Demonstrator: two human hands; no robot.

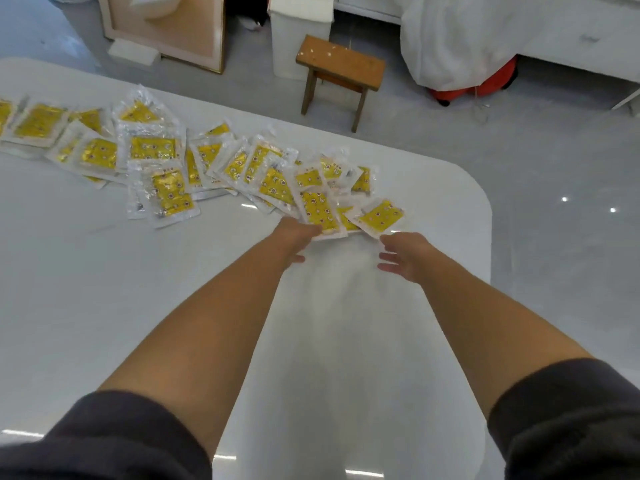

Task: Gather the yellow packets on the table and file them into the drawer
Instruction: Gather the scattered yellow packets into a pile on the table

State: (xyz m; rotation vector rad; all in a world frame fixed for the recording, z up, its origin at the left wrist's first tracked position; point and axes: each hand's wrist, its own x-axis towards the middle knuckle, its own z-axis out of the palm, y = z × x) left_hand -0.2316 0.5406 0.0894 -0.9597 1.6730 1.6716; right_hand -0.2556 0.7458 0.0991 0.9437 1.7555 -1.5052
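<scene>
yellow packets (162,152) on table (104,278); l hand (298,237) touches one, r hand (406,255) near

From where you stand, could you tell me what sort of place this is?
Probably a home workroom or storeroom: white table strewn with yellow packets, a wooden stool, a white bin.

Both bare forearms reach straight forward, side by side, with dark sleeves (114,434) pushed up near the elbows. The left hand (298,237) lies furthest out, back of the hand up, fingers extended forward with their tips hidden from view and the thumb sticking out toward the right hand. The right hand (405,254) sits just beside it and slightly nearer the body, relaxed, its fingers straight, a little spread, pointing toward the left hand and holding nothing.
</scene>
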